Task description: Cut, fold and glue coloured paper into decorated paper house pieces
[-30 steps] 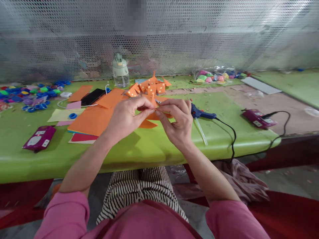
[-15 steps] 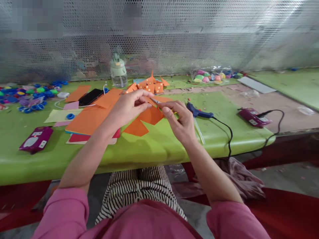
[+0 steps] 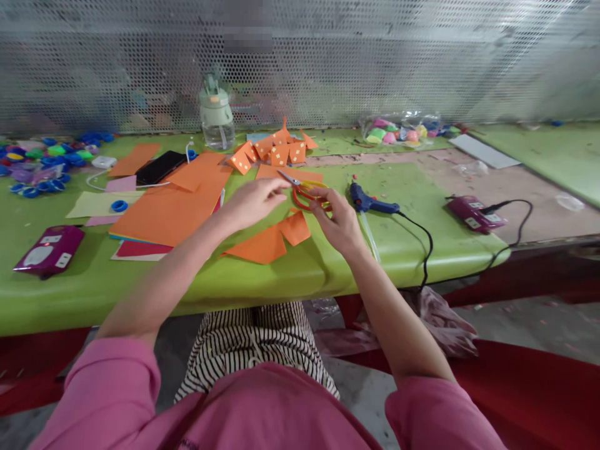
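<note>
Red-and-yellow-handled scissors (image 3: 296, 182) are over the table, blades pointing up and left. My right hand (image 3: 338, 220) has its fingers closed at the scissors' handles. Close to the blades on the left is my left hand (image 3: 257, 201), fingers loosely curled and a little apart, with nothing visible in them. Below both hands a cut, creased piece of orange paper (image 3: 267, 242) lies near the table's front. Behind them are orange paper shapes with pale dots (image 3: 281, 152), and a flat orange piece (image 3: 267, 171) lies just in front of these.
Left are an orange paper stack (image 3: 164, 215), a black phone (image 3: 160, 167), a blue ring (image 3: 119, 205) and a purple power strip (image 3: 51, 251). A blue glue gun (image 3: 372, 201) with a cord lies right. A bottle (image 3: 217, 119) stands by the perforated metal panel (image 3: 328, 69).
The orange paper below my hands has shifted and turned, now lying apart from them. The scissors show more fully, handles included. My view has tilted slightly down.
</note>
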Available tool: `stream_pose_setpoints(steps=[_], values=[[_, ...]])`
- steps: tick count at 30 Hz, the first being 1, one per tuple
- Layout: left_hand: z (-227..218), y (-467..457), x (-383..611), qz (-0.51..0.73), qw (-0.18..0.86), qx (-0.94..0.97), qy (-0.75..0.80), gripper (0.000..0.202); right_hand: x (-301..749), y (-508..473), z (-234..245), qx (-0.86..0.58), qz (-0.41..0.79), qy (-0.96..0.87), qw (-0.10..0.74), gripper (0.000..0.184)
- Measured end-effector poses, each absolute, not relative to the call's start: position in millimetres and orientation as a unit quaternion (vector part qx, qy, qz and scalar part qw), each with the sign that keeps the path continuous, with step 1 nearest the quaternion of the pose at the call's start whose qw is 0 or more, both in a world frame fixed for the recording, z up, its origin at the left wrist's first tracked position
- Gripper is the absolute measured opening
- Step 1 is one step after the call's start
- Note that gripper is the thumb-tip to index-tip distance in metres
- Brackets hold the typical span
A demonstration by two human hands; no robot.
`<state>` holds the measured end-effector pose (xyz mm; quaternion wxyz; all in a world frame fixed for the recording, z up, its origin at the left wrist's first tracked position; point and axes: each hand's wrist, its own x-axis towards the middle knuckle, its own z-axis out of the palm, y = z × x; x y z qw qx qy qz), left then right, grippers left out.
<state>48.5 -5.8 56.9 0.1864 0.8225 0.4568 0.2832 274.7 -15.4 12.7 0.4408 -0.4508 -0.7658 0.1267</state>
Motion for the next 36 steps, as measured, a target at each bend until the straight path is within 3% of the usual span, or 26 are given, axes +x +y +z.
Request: stream_pose_setpoints(steps=[2,6,9,13,15,18,20,23,27,33,36], values=[[60.3,-15.5,21.3,0.272,0.15,0.821,0.48,0.021,276.7,-18.2,13.8,-0.452,0.098,-0.768,0.442,0.018],[47.3,-44.1,-25.0,0.166,0.141,0.816,0.536,0.028,263.1,-23.4,17.7,-0.416,0.055,-0.799,0.431,0.017],[25.6,-63.5,-37.7,0.093,0.126,0.833,0.531,0.035,236.5,-26.8,13.9,-0.357,0.059,-0.861,0.357,0.019],[19.9,-74.4,-38.0,0.082,0.12,0.842,0.52,0.014,202.0,-30.5,6.1,-0.298,0.079,-0.924,0.225,0.033],[32.1,-75.4,-36.7,0.132,0.115,0.839,0.515,0.011,193.6,-30.4,8.6,-0.286,0.1,-0.931,0.202,0.026],[55.8,-75.1,-32.1,0.299,0.106,0.804,0.502,0.018,191.4,-28.7,23.6,-0.308,0.16,-0.895,0.279,0.015],[65.9,-73.6,-25.1,0.395,0.114,0.759,0.505,0.025,192.9,-28.4,36.6,-0.321,0.2,-0.846,0.374,0.021],[67.7,-68.2,-9.3,0.425,0.134,0.751,0.488,0.028,195.8,-30.3,51.1,-0.304,0.204,-0.807,0.463,0.028],[60.3,-59.9,10.2,0.426,0.074,0.764,0.479,0.004,202.7,-36.3,56.0,-0.324,0.126,-0.803,0.484,0.029],[52.4,-55.2,18.1,0.428,0.016,0.787,0.444,0.006,221.0,-45.1,53.7,-0.318,0.054,-0.827,0.46,0.016],[46.4,-53.6,19.3,0.406,-0.014,0.801,0.439,0.005,226.3,-46.0,50.0,-0.299,0.054,-0.841,0.447,0.018]])
